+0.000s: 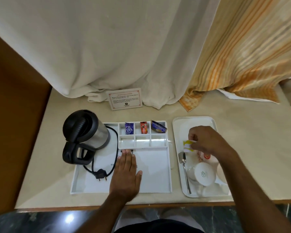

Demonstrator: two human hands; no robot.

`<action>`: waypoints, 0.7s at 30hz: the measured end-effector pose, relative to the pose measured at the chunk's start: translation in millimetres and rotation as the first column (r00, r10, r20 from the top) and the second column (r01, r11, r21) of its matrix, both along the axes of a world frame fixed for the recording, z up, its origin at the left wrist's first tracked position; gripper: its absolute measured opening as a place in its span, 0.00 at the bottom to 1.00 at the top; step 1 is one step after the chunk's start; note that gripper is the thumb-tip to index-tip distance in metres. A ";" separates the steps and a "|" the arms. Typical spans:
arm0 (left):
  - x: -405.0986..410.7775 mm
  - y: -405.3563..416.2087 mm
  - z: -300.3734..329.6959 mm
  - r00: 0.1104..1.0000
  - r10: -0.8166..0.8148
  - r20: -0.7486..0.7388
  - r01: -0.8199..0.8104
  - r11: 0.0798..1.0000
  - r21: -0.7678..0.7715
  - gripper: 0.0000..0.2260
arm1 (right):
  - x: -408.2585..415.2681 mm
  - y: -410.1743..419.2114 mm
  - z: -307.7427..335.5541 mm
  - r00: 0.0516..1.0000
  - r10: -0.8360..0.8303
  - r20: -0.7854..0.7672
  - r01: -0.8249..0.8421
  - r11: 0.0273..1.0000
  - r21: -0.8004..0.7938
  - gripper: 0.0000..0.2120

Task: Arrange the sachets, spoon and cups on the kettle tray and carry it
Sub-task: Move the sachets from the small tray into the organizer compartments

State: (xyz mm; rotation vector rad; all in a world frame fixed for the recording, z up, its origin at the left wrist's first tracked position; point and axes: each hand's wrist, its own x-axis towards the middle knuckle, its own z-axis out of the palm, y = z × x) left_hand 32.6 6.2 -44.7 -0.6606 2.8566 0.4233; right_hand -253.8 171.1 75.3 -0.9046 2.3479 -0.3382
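The white kettle tray (154, 175) lies on the counter, with a black and steel kettle (86, 132) at its left end. Its back compartments hold a purple sachet (129, 128), a red sachet (144, 127) and a blue sachet (158, 128). My left hand (127, 172) rests flat and open on the tray floor. To the right is a second white tray (178, 130) with a spoon (185, 170) and an overturned white cup (204, 174). Over that tray my right hand (203, 142) pinches a yellow and white sachet (188, 145).
The kettle's black cord and plug (101, 174) lie on the tray floor beside my left hand. A printed card (124, 99) stands at the back against a white curtain (107, 47). A striped orange curtain (242, 56) hangs at the right. The counter edge (158, 205) is near me.
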 end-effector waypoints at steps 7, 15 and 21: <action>-26.7 7.4 2.4 0.995 -0.094 -0.019 0.093 0.995 -0.016 0.31 | 53.1 -74.0 32.8 0.986 -0.058 0.157 0.130 0.855 -0.503 0.10; -7.0 5.0 -1.6 0.998 -0.045 -0.048 0.043 0.998 -0.039 0.30 | 113.2 -166.6 -26.2 0.985 0.136 -0.102 -0.142 0.988 -0.058 0.09; -2.4 3.6 2.5 0.999 -0.041 -0.025 0.040 0.998 -0.043 0.30 | 112.4 -146.8 -11.9 0.974 0.132 -0.187 -0.178 0.949 -0.259 0.11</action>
